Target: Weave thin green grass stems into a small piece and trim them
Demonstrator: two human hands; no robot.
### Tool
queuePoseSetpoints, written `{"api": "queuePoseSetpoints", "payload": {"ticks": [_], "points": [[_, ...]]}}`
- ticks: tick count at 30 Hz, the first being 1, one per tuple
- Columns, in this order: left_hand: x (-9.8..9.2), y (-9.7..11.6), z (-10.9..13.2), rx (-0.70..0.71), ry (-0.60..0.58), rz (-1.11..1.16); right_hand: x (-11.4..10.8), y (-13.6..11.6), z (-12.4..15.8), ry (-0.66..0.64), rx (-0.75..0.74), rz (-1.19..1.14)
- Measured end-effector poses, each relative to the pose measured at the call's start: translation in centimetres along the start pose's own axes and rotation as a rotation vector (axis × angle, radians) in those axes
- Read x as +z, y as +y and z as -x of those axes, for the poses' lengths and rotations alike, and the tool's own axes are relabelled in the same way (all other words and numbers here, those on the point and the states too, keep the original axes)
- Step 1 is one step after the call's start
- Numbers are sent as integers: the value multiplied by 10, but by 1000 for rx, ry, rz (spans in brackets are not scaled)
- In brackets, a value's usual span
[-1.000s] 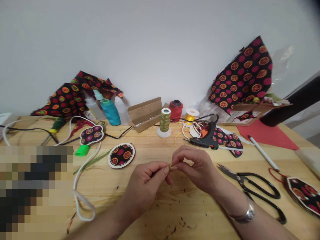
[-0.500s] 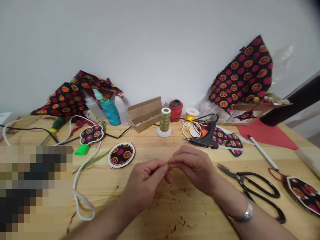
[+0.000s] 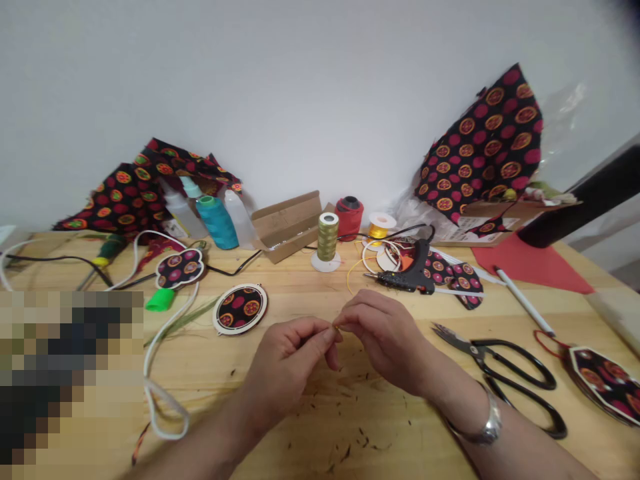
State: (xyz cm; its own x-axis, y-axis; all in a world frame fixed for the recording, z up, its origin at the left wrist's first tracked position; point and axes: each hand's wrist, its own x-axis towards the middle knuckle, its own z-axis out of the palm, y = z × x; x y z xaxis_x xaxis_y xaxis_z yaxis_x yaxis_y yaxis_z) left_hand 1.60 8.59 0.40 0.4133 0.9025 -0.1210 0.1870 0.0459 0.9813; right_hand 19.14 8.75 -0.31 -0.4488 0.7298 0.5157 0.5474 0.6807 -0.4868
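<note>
Both my hands meet above the middle of the table, fingertips touching in a pinch. My left hand point(image 3: 295, 357) pinches with thumb and forefinger at a tiny yellow piece point(image 3: 337, 327), mostly covered by the fingers. From the other side, my right hand point(image 3: 383, 340) closes its fingertips on the same piece. Too little of it shows to name its kind. To the left of my hands lies a round pale frame with dotted dark fabric point(image 3: 243, 308). Black-handled scissors point(image 3: 483, 357) rest beside my right wrist, which wears a silver bracelet point(image 3: 491, 423).
A black glue gun point(image 3: 407, 277) lies beyond my right hand. Spools of olive thread point(image 3: 328, 240), red thread point(image 3: 349, 220) and yellow cord point(image 3: 379, 231) stand behind. A white cable point(image 3: 167, 400) loops at left. An octagonal fabric piece point(image 3: 607, 383) lies at right.
The view has shifted slightly. My hands stay pinched together, with the right fingertips a little closer to the left ones and less of the yellow piece showing.
</note>
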Motion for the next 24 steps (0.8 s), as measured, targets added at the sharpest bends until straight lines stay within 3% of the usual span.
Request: {"api": "queuePoseSetpoints", "payload": {"ticks": [5,12,17,21,24], "points": [[-1,-2,1,-5,13,35,-1,-2,-3,32,53,-107],[-1,-3,0,-52,51,52,-3,-1,-6,24,446,-515],[-1,-6,0,-49,35,68,2,-3,-7,46,597,-772],[-1,-7,-2,2,30,33,8,-5,-7,122,635,-738],[-1,-7,-2,-22,0,46,8,-6,-6,136,556,-631]]}}
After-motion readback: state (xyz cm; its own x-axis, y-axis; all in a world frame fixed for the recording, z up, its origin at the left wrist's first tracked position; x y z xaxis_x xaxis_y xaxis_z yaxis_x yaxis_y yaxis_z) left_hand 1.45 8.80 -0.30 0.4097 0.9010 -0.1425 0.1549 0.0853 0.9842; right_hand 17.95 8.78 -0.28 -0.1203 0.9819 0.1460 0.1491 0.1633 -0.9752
